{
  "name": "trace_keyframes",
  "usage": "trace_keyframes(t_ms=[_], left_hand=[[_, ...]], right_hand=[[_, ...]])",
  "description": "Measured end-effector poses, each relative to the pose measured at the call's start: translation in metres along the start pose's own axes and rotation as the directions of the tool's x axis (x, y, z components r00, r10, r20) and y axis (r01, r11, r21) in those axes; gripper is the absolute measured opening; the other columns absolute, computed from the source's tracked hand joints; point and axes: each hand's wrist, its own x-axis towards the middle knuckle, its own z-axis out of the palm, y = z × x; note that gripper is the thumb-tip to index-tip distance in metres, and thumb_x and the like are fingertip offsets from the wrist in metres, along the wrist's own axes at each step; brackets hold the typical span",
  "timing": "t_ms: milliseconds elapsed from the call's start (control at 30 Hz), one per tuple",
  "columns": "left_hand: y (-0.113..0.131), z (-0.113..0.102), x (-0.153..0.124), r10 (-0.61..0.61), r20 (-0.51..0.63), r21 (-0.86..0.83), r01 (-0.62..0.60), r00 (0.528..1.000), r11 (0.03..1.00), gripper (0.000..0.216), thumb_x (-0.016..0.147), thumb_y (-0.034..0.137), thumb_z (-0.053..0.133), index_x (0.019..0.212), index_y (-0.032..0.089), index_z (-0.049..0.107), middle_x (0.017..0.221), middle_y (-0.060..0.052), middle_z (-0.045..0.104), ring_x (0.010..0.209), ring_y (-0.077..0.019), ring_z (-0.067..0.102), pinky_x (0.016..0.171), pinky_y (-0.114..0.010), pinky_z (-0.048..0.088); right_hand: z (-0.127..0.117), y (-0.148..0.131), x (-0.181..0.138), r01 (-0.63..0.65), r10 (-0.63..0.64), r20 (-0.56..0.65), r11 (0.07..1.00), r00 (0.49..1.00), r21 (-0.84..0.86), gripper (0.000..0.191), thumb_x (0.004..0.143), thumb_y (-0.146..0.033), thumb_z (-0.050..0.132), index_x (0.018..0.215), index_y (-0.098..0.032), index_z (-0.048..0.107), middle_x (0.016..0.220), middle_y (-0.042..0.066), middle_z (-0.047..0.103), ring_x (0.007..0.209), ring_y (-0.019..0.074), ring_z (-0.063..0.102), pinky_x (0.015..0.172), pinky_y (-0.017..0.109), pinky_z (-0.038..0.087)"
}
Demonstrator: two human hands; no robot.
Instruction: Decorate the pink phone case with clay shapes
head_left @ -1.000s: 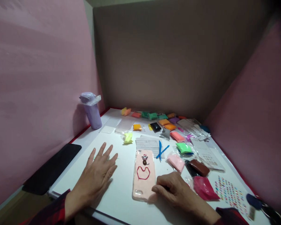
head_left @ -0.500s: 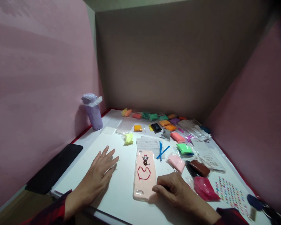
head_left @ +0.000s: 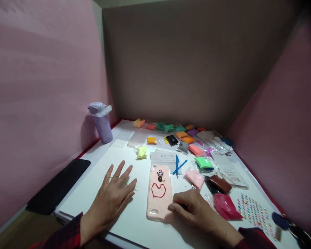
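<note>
My left hand [head_left: 113,193] lies palm down on the white table, its fingers spread. Under those fingers runs a thin green strand [head_left: 127,183], mostly covered. A pink phone case [head_left: 160,206] lies to the right of this hand, bearing a small cartoon figure [head_left: 160,175] and a red outline like a bitten heart [head_left: 158,190]. Beside the case's lower right edge, my right hand [head_left: 190,208] rests with curled fingers and thumb closed. Whatever it may hold is hidden, and I cannot tell whether it touches the case.
Blue plastic tools [head_left: 178,166] lie crossed by a lined paper [head_left: 162,159]. Clay packets, including a bright pink one [head_left: 226,206] and a yellow one [head_left: 141,152], cover the right and back. A sheet of gems [head_left: 254,212], a purple bottle [head_left: 102,126] and a black phone [head_left: 59,185] flank them.
My left hand has slid slightly to the right, its fingers spreading wider over the green strand, more of which shows. My right hand stays beside the case. The view has shifted slightly.
</note>
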Motion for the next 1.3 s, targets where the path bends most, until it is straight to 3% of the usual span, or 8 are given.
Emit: trace_keyframes(t_ms=[133,300,600,800,900,1133,1300], left_hand=[[0.001,-0.002,0.006,0.003,-0.082,-0.026,-0.005,0.997,1.0,0.021,0.09,0.012,0.054,0.102,0.021,0.068,0.136,-0.011,0.058,0.14,-0.035,0.032,0.108,-0.064,0.028],[0.002,0.0,0.01,-0.032,-0.102,-0.085,0.023,0.994,0.996,0.017,0.087,0.01,0.056,0.082,0.021,0.068,0.129,-0.008,0.065,0.136,-0.0357,0.039,0.104,-0.064,0.032],[-0.001,0.007,0.007,-0.059,-0.063,-0.152,0.049,0.996,0.987,0.018,0.088,0.013,0.057,0.099,0.022,0.069,0.131,-0.011,0.062,0.138,-0.0355,0.036,0.104,-0.064,0.033],[0.004,0.008,0.011,-0.071,-0.121,-0.185,0.048,0.99,0.982,0.021,0.089,0.009,0.053,0.081,0.021,0.068,0.125,-0.008,0.067,0.137,-0.0337,0.039,0.103,-0.062,0.034],[0.003,0.005,0.011,-0.1,-0.128,-0.206,0.072,0.987,0.976,0.017,0.086,0.012,0.057,0.096,0.02,0.067,0.124,-0.01,0.067,0.135,-0.0341,0.041,0.103,-0.062,0.035],[-0.006,0.0,-0.005,-0.158,-0.155,-0.135,0.138,0.975,0.981,0.021,0.085,0.011,0.052,0.094,0.02,0.068,0.119,-0.01,0.069,0.134,-0.0338,0.043,0.104,-0.06,0.034],[0.004,-0.002,-0.005,-0.099,-0.096,-0.092,0.09,0.99,0.992,0.023,0.086,0.01,0.051,0.094,0.022,0.069,0.125,-0.011,0.065,0.137,-0.0357,0.036,0.104,-0.063,0.033]], right_hand=[[0.0,0.0,0.0,0.013,-0.013,0.002,1.0,1.0,-0.001,0.04,0.093,-0.032,0.051,0.058,-0.015,0.045,0.053,-0.007,0.041,0.052,0.0063,0.036,0.052,0.024,0.022],[-0.002,-0.001,0.001,0.009,-0.009,0.007,1.0,1.0,0.008,0.04,0.094,-0.031,0.052,0.057,-0.015,0.048,0.053,-0.006,0.042,0.052,0.0067,0.036,0.051,0.024,0.022],[-0.001,-0.003,-0.001,0.0,0.0,0.01,1.0,1.0,0.004,0.04,0.093,-0.031,0.052,0.057,-0.015,0.047,0.052,-0.007,0.04,0.051,0.0065,0.035,0.05,0.023,0.021],[-0.001,-0.002,0.0,0.01,-0.01,0.008,1.0,1.0,0.009,0.041,0.094,-0.032,0.051,0.057,-0.015,0.048,0.053,-0.006,0.042,0.052,0.0067,0.036,0.051,0.023,0.022],[-0.002,-0.002,0.0,0.002,-0.002,0.015,1.0,1.0,0.015,0.04,0.094,-0.031,0.052,0.057,-0.015,0.048,0.053,-0.006,0.042,0.052,0.0068,0.037,0.051,0.023,0.022],[0.0,-0.001,0.0,0.011,-0.011,0.004,1.0,1.0,0.014,0.04,0.094,-0.03,0.051,0.057,-0.015,0.049,0.053,-0.006,0.042,0.052,0.0069,0.037,0.051,0.023,0.022],[-0.001,0.0,0.002,0.038,-0.038,0.004,0.999,0.999,0.028,0.04,0.093,-0.032,0.052,0.057,-0.015,0.05,0.053,-0.006,0.039,0.052,0.0073,0.035,0.052,0.024,0.022]])
